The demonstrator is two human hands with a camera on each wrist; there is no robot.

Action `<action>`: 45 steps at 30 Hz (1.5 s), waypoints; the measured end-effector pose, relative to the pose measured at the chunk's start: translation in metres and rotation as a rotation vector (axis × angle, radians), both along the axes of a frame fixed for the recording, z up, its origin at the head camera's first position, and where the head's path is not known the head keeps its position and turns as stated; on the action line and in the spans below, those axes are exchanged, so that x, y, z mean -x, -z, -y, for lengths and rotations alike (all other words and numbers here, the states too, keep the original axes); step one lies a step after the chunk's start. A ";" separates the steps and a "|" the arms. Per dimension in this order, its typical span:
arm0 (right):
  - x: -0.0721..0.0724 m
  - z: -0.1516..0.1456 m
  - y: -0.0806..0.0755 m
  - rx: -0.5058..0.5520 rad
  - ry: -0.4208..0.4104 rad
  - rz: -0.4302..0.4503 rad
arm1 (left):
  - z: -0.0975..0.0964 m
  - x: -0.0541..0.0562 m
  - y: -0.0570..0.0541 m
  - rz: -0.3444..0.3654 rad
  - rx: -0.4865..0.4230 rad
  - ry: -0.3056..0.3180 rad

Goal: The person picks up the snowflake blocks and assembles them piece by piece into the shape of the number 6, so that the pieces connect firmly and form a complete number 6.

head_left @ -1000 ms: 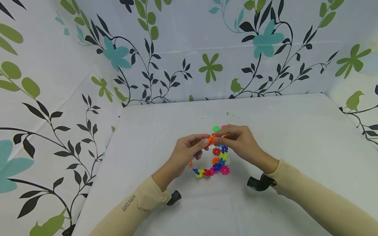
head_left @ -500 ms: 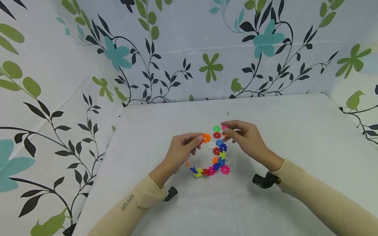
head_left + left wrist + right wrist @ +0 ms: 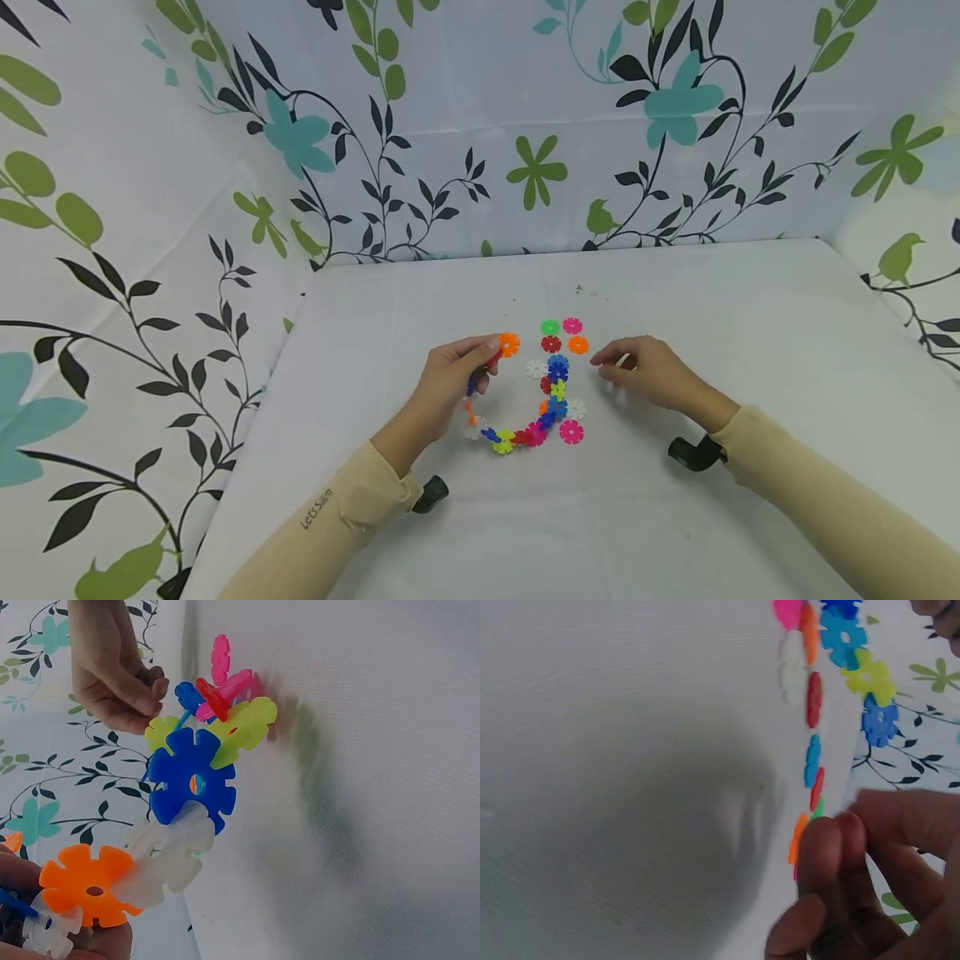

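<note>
In the head view my left hand (image 3: pixel 435 383) pinches the upper end of a chain of slotted plastic flower discs (image 3: pixel 535 433), near an orange disc (image 3: pixel 510 344). The chain curves down, then up the right side, its discs slotted into one another. Close up in the left wrist view, an orange disc (image 3: pixel 86 881), a translucent white one and a blue disc (image 3: pixel 169 769) link together beside the left fingers. My right hand (image 3: pixel 656 375) hovers right of the discs, fingers loosely bent, holding nothing visible. In the right wrist view its fingers (image 3: pixel 821 859) partly cover the loose discs.
Loose discs lie by the chain: green (image 3: pixel 551 327), pink (image 3: pixel 572 326), dark red (image 3: pixel 551 344), orange (image 3: pixel 578 345), white (image 3: pixel 536 368) and more lower down. A white cloth covers the table (image 3: pixel 712 317). Patterned fabric (image 3: pixel 465 125) stands behind it.
My right hand has come away from the orange disc and moved right, uncovering the loose discs. My left hand has drawn left with the chain end, and the chain's right side has shifted slightly left.
</note>
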State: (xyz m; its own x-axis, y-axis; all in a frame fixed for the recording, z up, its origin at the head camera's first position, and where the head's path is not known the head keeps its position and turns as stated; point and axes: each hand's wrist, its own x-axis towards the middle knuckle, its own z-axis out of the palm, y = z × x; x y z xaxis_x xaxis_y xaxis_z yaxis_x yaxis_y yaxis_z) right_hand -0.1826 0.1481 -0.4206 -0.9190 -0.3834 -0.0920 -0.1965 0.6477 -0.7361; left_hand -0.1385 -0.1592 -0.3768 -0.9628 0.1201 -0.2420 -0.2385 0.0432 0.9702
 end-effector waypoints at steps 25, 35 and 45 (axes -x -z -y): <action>-0.013 0.021 0.014 -0.118 -0.190 0.005 | 0.013 0.002 0.008 -0.054 0.033 -0.012; -0.008 0.010 0.006 -0.133 -0.180 0.023 | 0.012 0.002 0.008 -0.108 0.004 0.016; -0.003 0.008 -0.020 -0.005 -0.034 -0.138 | 0.007 0.001 0.003 -0.099 -0.006 0.038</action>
State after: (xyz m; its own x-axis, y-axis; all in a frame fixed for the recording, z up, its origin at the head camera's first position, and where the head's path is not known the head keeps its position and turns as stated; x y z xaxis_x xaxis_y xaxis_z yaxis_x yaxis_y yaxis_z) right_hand -0.1793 0.1402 -0.4005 -0.9095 -0.4145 0.0325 -0.3178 0.6428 -0.6970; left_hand -0.1397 -0.1660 -0.3803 -0.9767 0.1577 -0.1455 -0.1401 0.0445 0.9891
